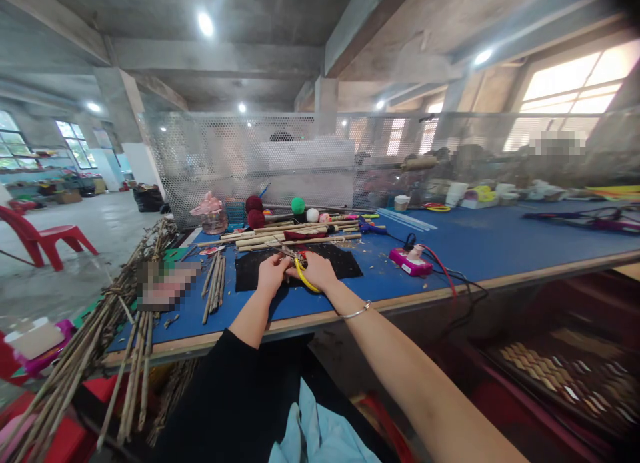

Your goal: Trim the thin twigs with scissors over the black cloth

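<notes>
Right hand [316, 271]: curled closed around the scissors, at the yellow handle.
Scissors [303, 278]: held over the black mat, blades pointing away and to the left; too small in view to tell how far apart.
Left hand [273, 274]: fingers bent inward, close beside the right hand and near the blades; cannot tell whether pinching a small piece.
Black mat [345, 262]: spread on the blue worktop [480, 226], beneath both hands, with crumbs scattered on top.
Short sticks [216, 281]: lying loose to the left of the mat, within easy reach.
Scissor work: judged to be close trimming at the fingertips, not visibly finished.
Next move: judged to call for a steady left-hand hold and fingertips kept clear of the blades.
</notes>
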